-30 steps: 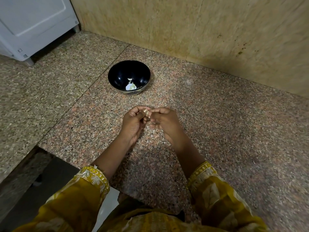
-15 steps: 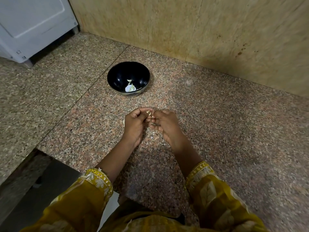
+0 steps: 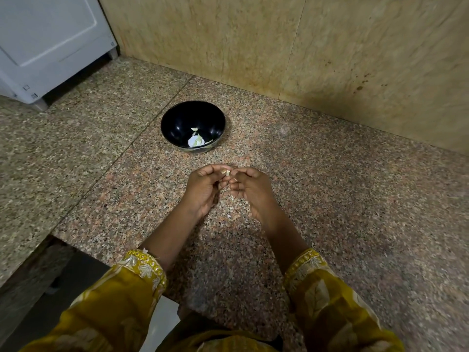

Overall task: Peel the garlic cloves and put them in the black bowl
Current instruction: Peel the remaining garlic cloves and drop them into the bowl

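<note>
A black bowl (image 3: 177, 118) stands on the speckled granite counter (image 3: 330, 199), just beyond my hands. A few pale garlic pieces (image 3: 196, 140) lie at its bottom. My left hand (image 3: 203, 189) and my right hand (image 3: 250, 190) meet fingertip to fingertip over the counter. Between them they pinch a small garlic clove (image 3: 226, 172), mostly hidden by the fingers. A thin strip of skin hangs below the fingers of both hands. Small bits of garlic skin (image 3: 232, 199) lie on the counter under my hands.
A tan stone wall (image 3: 279, 47) rises behind the bowl. A white appliance (image 3: 45, 47) stands at the back left. The counter's front edge drops off at the lower left, with a dark floor (image 3: 50, 295) below.
Both hands have stayed together on the clove, with small finger movements. The view shifted slightly, so bowl and hands sit a little lower in the frame.
</note>
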